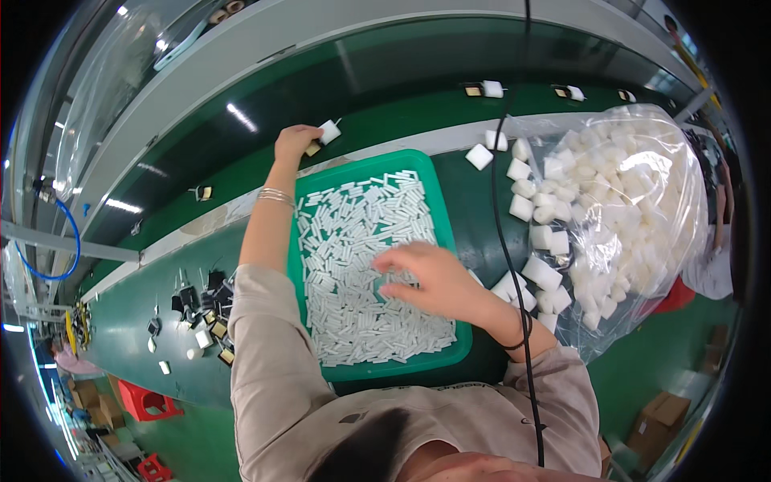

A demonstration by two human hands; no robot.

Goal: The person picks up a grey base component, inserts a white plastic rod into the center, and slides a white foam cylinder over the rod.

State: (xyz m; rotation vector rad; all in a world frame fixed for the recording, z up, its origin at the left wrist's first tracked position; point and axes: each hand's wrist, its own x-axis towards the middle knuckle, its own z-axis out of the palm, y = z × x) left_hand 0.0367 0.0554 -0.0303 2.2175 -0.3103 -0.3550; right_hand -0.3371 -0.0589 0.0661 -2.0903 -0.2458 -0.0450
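Note:
My left hand (pixel 295 145) reaches over the green belt beyond the tray, its fingers closed on a small part with a white foam block (pixel 329 131) and a tan piece (pixel 313 149). Directly in front of me lies a green tray (pixel 444 217) full of short white tubes (pixel 353 233). Above the tubes, toward the tray's right side, hovers my right hand (pixel 430 277). Its thumb and forefinger are apart, and I see nothing between them.
A clear plastic bag (pixel 626 209) of white foam blocks spills onto the table at right. Several black-and-tan parts (pixel 213 309) lie heaped at left. Similar parts (pixel 484 90) sit along the belt. A black cable (pixel 499 201) hangs across the view, right of the tray.

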